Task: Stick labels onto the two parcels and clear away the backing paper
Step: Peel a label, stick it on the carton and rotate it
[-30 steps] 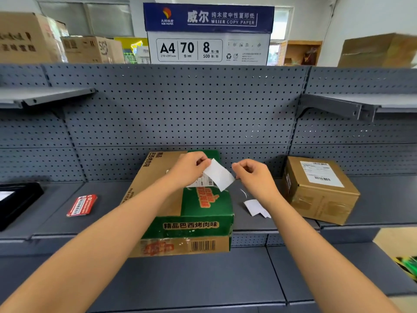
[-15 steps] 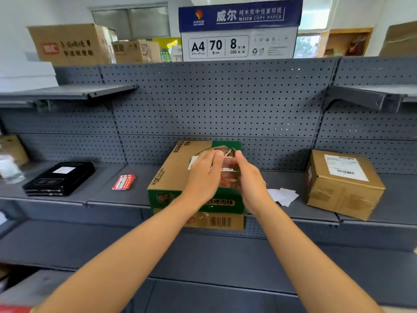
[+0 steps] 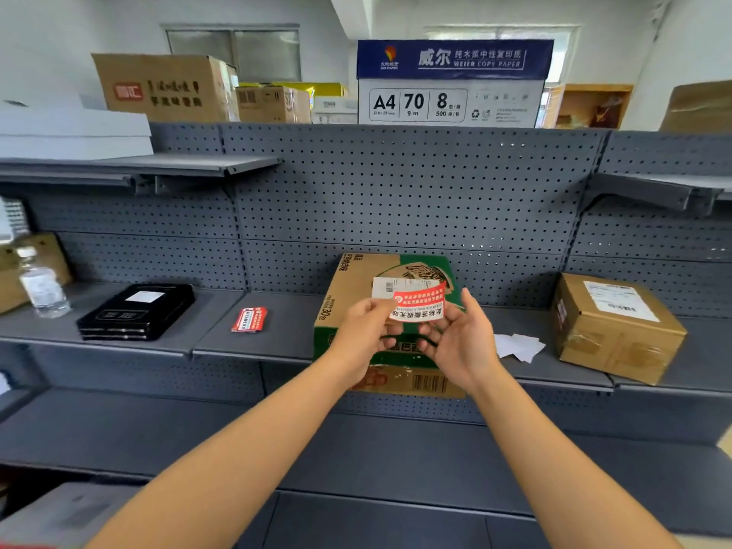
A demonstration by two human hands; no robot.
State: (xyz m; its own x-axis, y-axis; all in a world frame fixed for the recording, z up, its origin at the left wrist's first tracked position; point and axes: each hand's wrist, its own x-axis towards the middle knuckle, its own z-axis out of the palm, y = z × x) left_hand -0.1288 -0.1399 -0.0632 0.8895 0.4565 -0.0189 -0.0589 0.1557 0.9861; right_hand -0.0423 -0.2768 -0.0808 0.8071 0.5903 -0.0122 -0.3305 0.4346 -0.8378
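A green and brown carton (image 3: 356,295) stands on the middle grey shelf (image 3: 285,334) with a white shipping label (image 3: 385,287) stuck on its top. In front of it my left hand (image 3: 366,330) pinches the left edge of a curved red and white label (image 3: 420,307). Beside that, my right hand (image 3: 461,344) has its fingers curled at the label's lower edge and its thumb raised to the right. A small brown parcel (image 3: 618,334) to the right carries a white label (image 3: 618,301). White backing paper pieces (image 3: 519,346) lie between the two parcels.
A second red label (image 3: 249,319) lies on the shelf left of the carton. Further left are a black box (image 3: 134,311) and a water bottle (image 3: 41,289). A pegboard wall backs the shelf, a lower shelf (image 3: 356,449) runs beneath, and cartons stand on top.
One second ago my hands held a white backing sheet over the carton, then both pressed on its top. Now they hold a red label lifted in front of it.
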